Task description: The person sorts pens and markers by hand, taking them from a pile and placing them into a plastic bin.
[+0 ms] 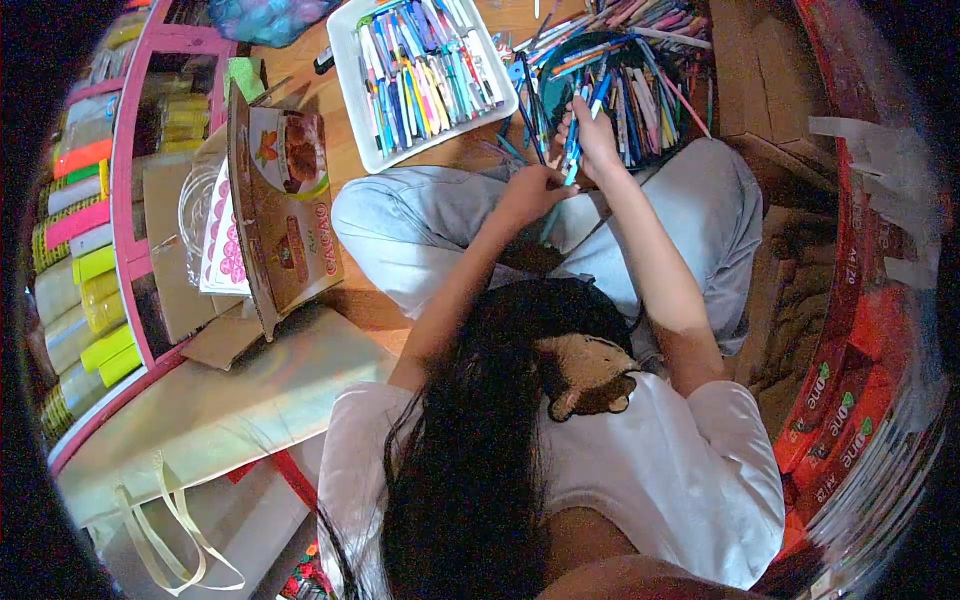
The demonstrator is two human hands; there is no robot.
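Because slim blue-and-white plastic pens seem light and stiff, grip mid-barrel; right hand encloses them, left hand hold unclear.

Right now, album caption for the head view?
Right hand holding pens, left hand at their ends, near a full white tray.

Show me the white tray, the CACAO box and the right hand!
White tray (pixel 440 140), head view: its near rim.
CACAO box (pixel 291 222), head view: its printed side.
Right hand (pixel 597 146), head view: its middle.

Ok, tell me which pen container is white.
The rectangular tray on the left; the other, a rounded container beside the right hand, is dark.
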